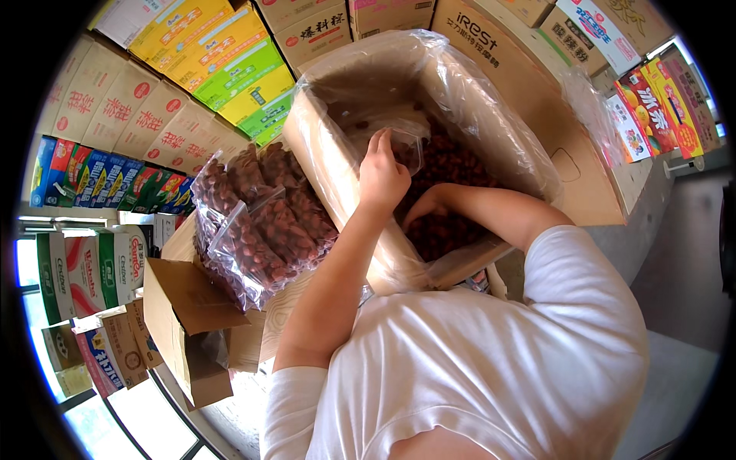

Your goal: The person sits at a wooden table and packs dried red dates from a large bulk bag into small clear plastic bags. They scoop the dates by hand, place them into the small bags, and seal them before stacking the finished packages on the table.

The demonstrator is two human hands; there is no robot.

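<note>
A large cardboard carton [326, 158] lined with clear plastic film stands before me, with loose dark-red dried fruit, apparently jujubes [460, 164], inside. My left hand [384, 172] reaches over its left wall and grips the edge of a clear plastic bag [409, 137]; some fruit shows through the bag's lower part. My right hand [430, 202] bends down into the fruit near the carton's front end. Its fingertips are hidden, so what they hold is unclear. Filled zip-lock bags [267, 221] of the same red fruit lie piled to the left of the carton.
An open small carton [187, 299] with clear plastic inside stands at the left, by a wood-grain surface [287, 305]. Stacked product cartons [144, 109] line the far left. Behind the lined carton leans a large flat brown carton [517, 86]; colourful boxes [655, 109] stand at the right.
</note>
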